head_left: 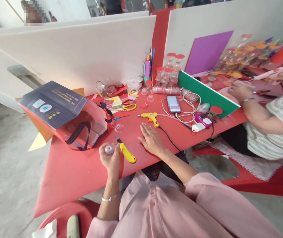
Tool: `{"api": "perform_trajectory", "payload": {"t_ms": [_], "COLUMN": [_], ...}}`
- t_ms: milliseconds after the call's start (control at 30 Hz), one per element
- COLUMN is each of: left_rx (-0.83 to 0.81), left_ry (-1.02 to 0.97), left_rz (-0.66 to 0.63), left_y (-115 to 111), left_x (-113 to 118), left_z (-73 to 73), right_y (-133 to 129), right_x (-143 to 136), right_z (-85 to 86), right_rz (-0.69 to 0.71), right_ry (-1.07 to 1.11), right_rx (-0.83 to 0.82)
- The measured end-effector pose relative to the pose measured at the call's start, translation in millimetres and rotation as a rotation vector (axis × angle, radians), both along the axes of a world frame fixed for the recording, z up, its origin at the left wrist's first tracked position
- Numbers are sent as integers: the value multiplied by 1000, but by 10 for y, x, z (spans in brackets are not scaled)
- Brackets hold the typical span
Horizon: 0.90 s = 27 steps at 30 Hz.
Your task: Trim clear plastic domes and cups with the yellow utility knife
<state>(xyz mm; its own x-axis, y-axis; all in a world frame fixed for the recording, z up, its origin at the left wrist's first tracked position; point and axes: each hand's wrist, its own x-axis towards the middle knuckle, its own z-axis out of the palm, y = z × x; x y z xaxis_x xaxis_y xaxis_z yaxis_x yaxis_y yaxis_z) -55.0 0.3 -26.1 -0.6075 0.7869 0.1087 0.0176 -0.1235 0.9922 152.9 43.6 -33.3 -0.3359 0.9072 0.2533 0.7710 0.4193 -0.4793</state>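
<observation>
The left hand curled around a clear, round plastic piece; the right hand, empty, lay straight-fingered over the red surface.

The clear plastic piece, small, round and colourless with a ring-like mark at its centre, was observed gripped in the left hand, its circular face turned upward and its underside hidden from view

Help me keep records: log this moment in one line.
left hand: holds clear plastic piece; right hand: on red table; glue gun: beyond right hand
</observation>
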Motion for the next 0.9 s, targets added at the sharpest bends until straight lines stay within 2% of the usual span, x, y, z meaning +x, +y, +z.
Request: {"api": "perform_trajectory", "payload": {"t_ms": [33, 167, 200, 333, 467, 600, 900], "left_rx": [10, 95, 118, 172, 178, 197, 198], "left_ry": [12, 39, 47, 61, 30, -60, -146], "left_rz": [11, -12, -32, -140, -283, -381, -355], "left_y": [18, 200, 264, 497, 617, 619, 594], "left_x": [-12, -91, -112, -162, -163, -152, -147], "left_z": [41, 234, 278, 377, 347, 278, 284], "right_y": [-55, -292, -280, 67, 313, 241, 212], "right_x": [-42, -283, -321, -302, -188, -133, -137], "right_z": [4, -78, -109, -203, -243, -278, -296], "right_rz": [21, 366, 396, 132, -71, -124, -216], "right_ry": [11, -4, -23, -2, 55, 78, 23], "right_rx": [19, -64, -85, -65, 44, 134, 136]}}
